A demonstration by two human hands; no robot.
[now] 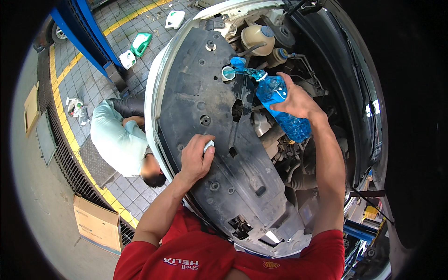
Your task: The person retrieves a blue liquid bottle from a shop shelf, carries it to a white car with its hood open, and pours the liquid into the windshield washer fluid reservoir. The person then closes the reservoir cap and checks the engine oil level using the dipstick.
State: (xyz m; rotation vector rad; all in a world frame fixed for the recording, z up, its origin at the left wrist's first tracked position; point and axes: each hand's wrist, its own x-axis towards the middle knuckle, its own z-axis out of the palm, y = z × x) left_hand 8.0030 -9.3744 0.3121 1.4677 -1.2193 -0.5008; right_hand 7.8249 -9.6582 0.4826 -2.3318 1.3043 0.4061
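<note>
While the right hand (pixel 296 100) wraps around a tilted clear bottle of blue fluid (pixel 280 105), its neck points down into the open filler neck (pixel 228 73) near the front edge of the engine bay. Blue liquid streams between them. Resting on the black plastic cover (pixel 224 154), the left hand (pixel 196 158) curls around a small white cap (pixel 208 145). Another person (pixel 121 142) crouches beside the car.

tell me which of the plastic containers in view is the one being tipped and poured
The clear bottle of blue fluid in the right hand, tilted neck-down over the open filler. The white and green jugs sit untouched on the floor tiles.
</note>
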